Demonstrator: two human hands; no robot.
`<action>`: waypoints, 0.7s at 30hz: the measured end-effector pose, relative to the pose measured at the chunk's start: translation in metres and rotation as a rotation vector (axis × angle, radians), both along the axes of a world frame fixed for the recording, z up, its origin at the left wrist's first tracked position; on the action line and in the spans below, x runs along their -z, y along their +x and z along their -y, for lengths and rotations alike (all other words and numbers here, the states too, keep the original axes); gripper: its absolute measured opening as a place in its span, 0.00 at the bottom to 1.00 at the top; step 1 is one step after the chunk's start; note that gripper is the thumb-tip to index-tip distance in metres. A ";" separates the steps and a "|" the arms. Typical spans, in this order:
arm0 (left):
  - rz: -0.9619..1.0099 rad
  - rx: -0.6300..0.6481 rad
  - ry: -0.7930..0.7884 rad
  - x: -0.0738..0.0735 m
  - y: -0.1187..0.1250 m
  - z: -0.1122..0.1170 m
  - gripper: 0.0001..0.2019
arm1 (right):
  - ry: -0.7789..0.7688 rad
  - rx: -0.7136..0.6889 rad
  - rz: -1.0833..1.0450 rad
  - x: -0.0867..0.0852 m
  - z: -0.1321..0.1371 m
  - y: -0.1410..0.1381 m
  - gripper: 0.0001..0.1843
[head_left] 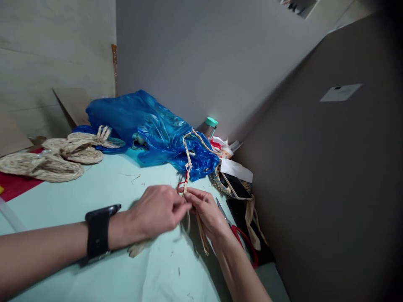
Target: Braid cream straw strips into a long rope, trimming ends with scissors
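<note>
A braided straw cord runs from my fingertips up over a blue plastic bag, then bends right. My right hand pinches the cord's lower end between thumb and fingers. Close beside it, my left hand is closed, its fingers curled inward at the loose strands and mostly hidden. A pale straw strand comes out beneath my left wrist. Another flat strand hangs below my right hand. Red thread is looped by the braid just above my fingertips.
Bundles of straw cord lie at left. The blue bag fills the back, with a green-lidded bottle behind. At right are a phone on a basket and red-handled scissors. A grey partition bounds the right side.
</note>
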State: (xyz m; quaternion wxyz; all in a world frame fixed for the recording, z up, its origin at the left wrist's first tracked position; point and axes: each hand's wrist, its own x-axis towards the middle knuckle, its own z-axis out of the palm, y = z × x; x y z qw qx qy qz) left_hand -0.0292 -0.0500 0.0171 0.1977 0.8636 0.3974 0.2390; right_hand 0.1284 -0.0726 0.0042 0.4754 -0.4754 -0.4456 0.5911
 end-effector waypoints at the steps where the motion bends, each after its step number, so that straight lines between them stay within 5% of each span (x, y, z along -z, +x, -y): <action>1: 0.097 -0.073 -0.029 -0.003 0.000 -0.006 0.15 | 0.019 -0.012 0.013 0.000 0.000 0.000 0.11; 3: 0.281 -0.101 -0.212 -0.003 0.000 -0.019 0.09 | 0.051 -0.038 0.040 0.001 0.000 -0.002 0.12; 6: 0.520 0.128 -0.810 0.007 0.003 -0.030 0.05 | 0.092 -0.072 0.086 0.003 -0.001 -0.002 0.13; 8: 0.563 0.177 -0.988 0.015 0.005 -0.033 0.05 | 0.119 -0.094 0.182 0.002 -0.002 0.001 0.13; 16: 0.547 0.013 -0.919 0.022 0.004 -0.032 0.09 | 0.265 -0.038 1.155 -0.018 0.013 -0.004 0.15; 21: 0.551 -0.028 -0.920 0.020 0.006 -0.029 0.11 | 0.246 -0.021 1.507 -0.022 0.018 -0.010 0.12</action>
